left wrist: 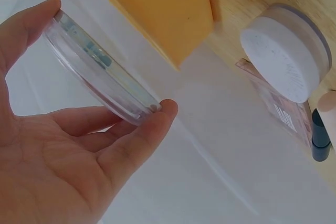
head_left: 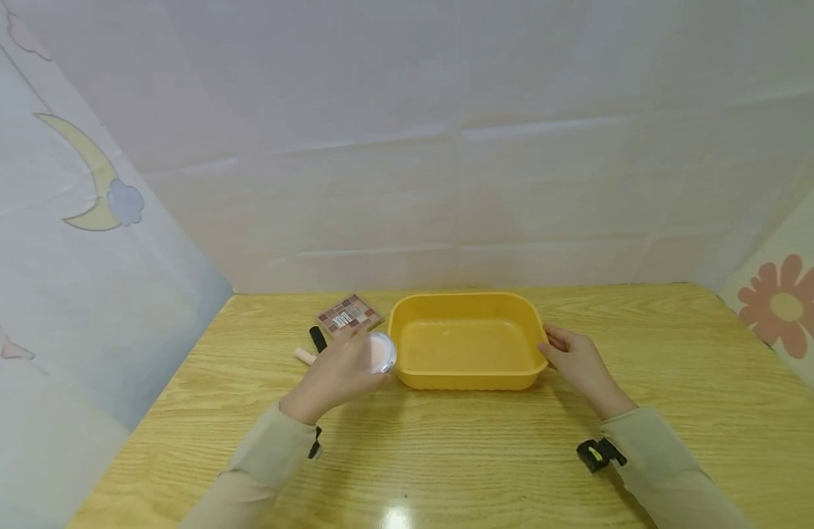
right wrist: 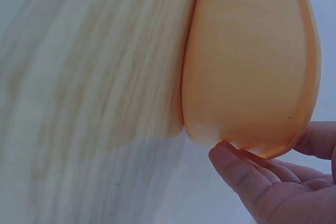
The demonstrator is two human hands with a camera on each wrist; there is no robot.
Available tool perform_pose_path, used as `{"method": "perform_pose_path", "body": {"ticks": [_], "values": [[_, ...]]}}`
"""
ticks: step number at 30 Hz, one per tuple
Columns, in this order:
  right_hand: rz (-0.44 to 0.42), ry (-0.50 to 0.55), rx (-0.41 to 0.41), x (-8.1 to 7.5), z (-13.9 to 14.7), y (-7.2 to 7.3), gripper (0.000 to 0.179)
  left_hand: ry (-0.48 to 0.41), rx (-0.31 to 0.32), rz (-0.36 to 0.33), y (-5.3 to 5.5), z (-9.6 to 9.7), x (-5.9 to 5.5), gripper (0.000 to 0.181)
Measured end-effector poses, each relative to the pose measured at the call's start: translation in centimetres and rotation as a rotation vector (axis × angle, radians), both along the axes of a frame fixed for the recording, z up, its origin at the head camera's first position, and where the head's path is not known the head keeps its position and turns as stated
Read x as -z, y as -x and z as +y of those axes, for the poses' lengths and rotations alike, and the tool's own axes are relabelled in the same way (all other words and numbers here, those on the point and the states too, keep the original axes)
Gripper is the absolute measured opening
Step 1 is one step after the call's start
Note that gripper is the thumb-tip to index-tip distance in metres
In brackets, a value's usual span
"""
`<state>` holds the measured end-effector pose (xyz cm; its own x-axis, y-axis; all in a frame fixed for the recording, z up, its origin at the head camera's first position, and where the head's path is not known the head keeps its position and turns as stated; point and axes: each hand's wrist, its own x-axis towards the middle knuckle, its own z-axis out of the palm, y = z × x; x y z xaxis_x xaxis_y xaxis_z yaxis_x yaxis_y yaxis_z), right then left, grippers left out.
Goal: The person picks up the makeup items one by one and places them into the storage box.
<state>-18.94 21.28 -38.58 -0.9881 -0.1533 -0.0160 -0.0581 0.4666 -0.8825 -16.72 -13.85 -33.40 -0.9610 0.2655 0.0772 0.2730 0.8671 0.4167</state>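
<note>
My left hand [head_left: 337, 375] pinches a round, flat powder compact [head_left: 382, 353] between thumb and fingertips, at the left rim of a yellow plastic basin [head_left: 466, 382]. In the left wrist view the compact [left wrist: 100, 69] stands on edge, with a clear case and a teal print on one face. My right hand [head_left: 579, 364] grips the basin's right end. The right wrist view shows its thumb at the rim and its fingers against the basin's outer wall [right wrist: 247, 66]. Inside, the basin's floor is bare.
Left of the basin lie an eyeshadow palette [head_left: 350, 314], a black-capped tube [head_left: 317, 338] and a pale pink stick [head_left: 305, 356]. A round white-topped jar [left wrist: 286, 51] also stands there, hidden by my left hand in the head view. A fabric backdrop [head_left: 447, 184] rises behind the wooden table [head_left: 460, 455].
</note>
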Motion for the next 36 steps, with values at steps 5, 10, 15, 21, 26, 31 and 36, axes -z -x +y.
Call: {"method": "perform_pose_path", "body": {"ticks": [5, 10, 15, 21, 26, 31, 36], "values": [[-0.001, 0.003, 0.001, 0.1, 0.0, 0.1, 0.054, -0.005, 0.014, 0.011, 0.3, 0.2, -0.1, 0.079], [-0.002, 0.002, 0.003, 0.3, 0.1, 0.1, 0.054, -0.015, 0.03, 0.004, 0.5, 0.4, -0.2, 0.081], [0.01, 0.001, -0.004, 0.4, 0.2, 0.2, 0.054, -0.003, 0.047, 0.007, 0.6, 0.7, -0.3, 0.076], [0.017, 0.003, -0.01, 0.5, 0.2, 0.3, 0.055, 0.017, 0.064, 0.021, 0.8, 1.0, -0.4, 0.076], [0.006, 0.004, -0.006, 0.4, 0.1, 0.2, 0.055, 0.008, 0.065, 0.006, 0.8, 1.3, -0.5, 0.075], [0.002, 0.003, -0.005, 0.4, 0.1, 0.2, 0.055, 0.012, 0.06, -0.007, 0.8, 1.6, -0.6, 0.074], [0.012, 0.006, -0.011, 0.5, 0.2, 0.3, 0.054, 0.02, 0.057, -0.013, 0.9, 1.8, -0.6, 0.075]]}}
